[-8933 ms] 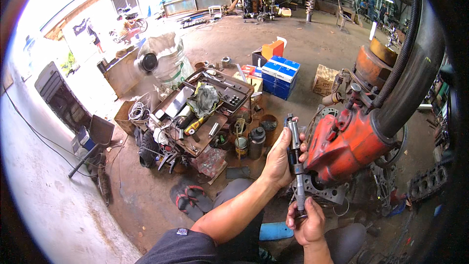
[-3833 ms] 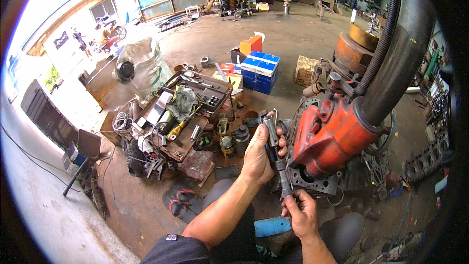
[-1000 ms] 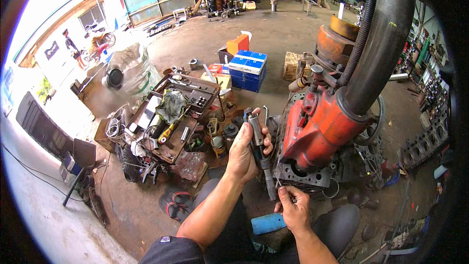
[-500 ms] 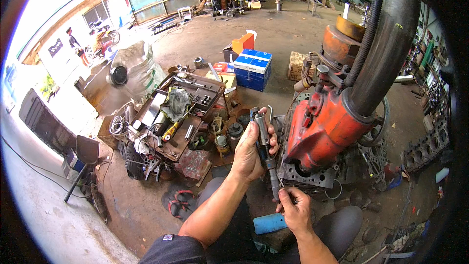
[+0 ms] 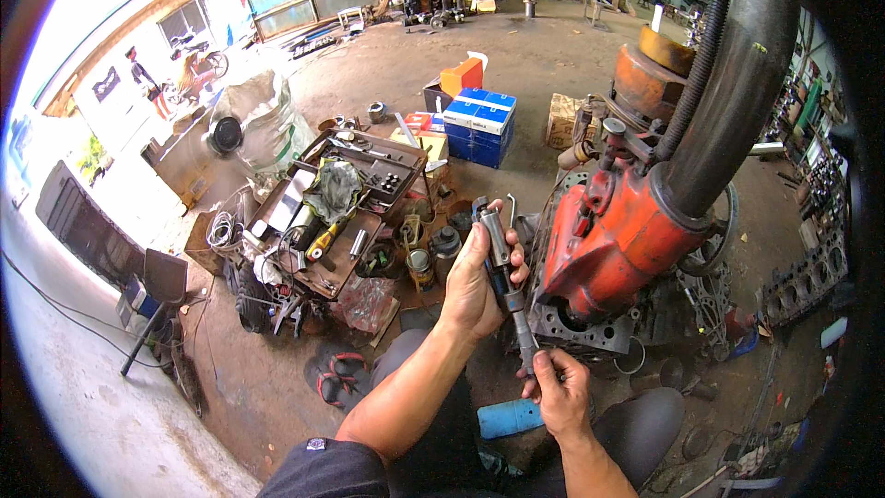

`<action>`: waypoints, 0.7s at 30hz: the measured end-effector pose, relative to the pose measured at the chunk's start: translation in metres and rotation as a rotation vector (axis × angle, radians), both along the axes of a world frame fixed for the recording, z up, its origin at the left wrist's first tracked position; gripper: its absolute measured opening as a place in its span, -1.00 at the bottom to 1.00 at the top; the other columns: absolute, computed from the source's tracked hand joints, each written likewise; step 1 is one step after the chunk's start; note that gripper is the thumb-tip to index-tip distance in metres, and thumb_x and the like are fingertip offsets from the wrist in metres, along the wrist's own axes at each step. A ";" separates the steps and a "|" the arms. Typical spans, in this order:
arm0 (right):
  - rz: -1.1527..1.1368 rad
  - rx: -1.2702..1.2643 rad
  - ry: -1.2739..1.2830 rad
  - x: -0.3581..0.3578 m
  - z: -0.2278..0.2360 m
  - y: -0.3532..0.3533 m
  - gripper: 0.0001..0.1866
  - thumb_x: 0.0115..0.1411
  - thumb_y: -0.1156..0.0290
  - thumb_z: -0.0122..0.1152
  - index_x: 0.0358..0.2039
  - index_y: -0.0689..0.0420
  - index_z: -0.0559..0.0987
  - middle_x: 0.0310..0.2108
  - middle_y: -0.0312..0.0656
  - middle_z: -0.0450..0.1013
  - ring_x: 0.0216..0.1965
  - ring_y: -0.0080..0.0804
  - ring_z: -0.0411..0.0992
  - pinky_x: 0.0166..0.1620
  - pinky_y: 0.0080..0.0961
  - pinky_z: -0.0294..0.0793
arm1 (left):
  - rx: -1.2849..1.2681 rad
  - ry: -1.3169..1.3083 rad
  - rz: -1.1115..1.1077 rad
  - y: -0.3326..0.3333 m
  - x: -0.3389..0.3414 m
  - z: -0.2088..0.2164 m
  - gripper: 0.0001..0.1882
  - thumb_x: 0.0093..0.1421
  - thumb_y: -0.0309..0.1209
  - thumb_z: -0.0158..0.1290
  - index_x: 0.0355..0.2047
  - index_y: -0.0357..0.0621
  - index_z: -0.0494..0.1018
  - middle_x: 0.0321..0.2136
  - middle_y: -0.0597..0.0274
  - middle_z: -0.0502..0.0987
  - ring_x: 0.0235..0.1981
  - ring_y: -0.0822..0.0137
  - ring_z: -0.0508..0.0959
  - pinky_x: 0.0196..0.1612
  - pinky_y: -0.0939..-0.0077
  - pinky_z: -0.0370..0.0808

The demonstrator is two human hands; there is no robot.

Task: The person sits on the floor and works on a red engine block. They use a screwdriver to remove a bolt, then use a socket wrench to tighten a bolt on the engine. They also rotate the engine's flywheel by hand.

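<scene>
In front of me, my left hand (image 5: pixel 475 281) is wrapped round a long, slim metal tool (image 5: pixel 496 242) with a shiny cylindrical upper part and a narrower grey lower shaft. It is tilted, its top leaning slightly left. My right hand (image 5: pixel 562 389) pinches the lower end between thumb and fingers; the fingertips hide what is gripped there. A thin rod with a bent top (image 5: pixel 513 205) stands up beside my left fingers; I cannot make out whether it belongs to the tool. Just right of my hands, a red machine (image 5: pixel 613 244) sits on a metal engine block (image 5: pixel 590 332).
An open toolbox (image 5: pixel 406 152) with tools lies left of my hands, beside cans and bottles. Blue boxes (image 5: pixel 479 129) stand beyond. A thick dark column (image 5: pixel 737 92) rises from the machine. A blue object (image 5: pixel 510 420) lies below my hands, and sandals (image 5: pixel 343 376) lie at lower left.
My right hand has risen slightly with the tool's lower end, its fingers shifting a little. My left hand keeps its hold almost unmoved. The whole view has shifted slightly.
</scene>
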State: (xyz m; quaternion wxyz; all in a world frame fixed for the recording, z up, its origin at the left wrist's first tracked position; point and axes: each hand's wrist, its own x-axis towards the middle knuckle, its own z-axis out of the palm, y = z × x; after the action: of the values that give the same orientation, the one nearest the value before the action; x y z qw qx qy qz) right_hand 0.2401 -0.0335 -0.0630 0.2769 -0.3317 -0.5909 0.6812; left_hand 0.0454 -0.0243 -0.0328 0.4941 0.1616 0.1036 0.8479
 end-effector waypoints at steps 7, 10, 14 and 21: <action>-0.007 -0.008 0.021 0.000 0.000 0.001 -0.67 0.33 0.18 0.12 -0.35 0.23 0.56 -0.51 -0.22 0.52 -0.61 -0.61 0.41 -0.54 -0.62 0.37 | -0.005 -0.030 0.013 0.001 0.001 0.000 -0.49 0.38 -0.07 -0.13 0.24 -0.01 0.18 -0.30 0.28 0.41 -0.36 0.41 0.40 -0.36 0.54 0.38; 0.001 -0.020 0.028 0.001 0.000 0.000 -0.68 0.34 0.19 0.11 -0.33 0.23 0.57 -0.50 -0.22 0.52 -0.61 -0.62 0.41 -0.54 -0.63 0.37 | -0.016 -0.031 0.036 0.002 0.001 0.000 -0.49 0.38 -0.06 -0.13 0.23 -0.01 0.19 -0.30 0.28 0.41 -0.35 0.41 0.39 -0.36 0.55 0.38; 0.011 0.004 0.052 0.000 0.001 0.000 -0.68 0.34 0.19 0.10 -0.33 0.23 0.57 -0.50 -0.24 0.52 -0.60 -0.64 0.41 -0.55 -0.65 0.36 | -0.020 -0.037 0.044 0.003 0.001 -0.001 -0.49 0.38 -0.06 -0.13 0.23 -0.01 0.19 -0.30 0.28 0.40 -0.36 0.41 0.39 -0.37 0.55 0.37; -0.001 -0.015 0.062 0.000 0.004 -0.002 -0.68 0.34 0.18 0.11 -0.34 0.21 0.57 -0.50 -0.26 0.52 -0.60 -0.65 0.41 -0.55 -0.67 0.36 | -0.013 -0.031 0.040 0.004 0.001 -0.001 -0.45 0.35 -0.07 -0.04 0.26 0.03 0.16 -0.26 0.27 0.39 -0.36 0.43 0.42 -0.36 0.54 0.43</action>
State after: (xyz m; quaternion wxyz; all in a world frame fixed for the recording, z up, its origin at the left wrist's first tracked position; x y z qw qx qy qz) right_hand 0.2403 -0.0351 -0.0595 0.2930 -0.3131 -0.5767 0.6954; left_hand 0.0462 -0.0207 -0.0342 0.4796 0.1432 0.1047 0.8594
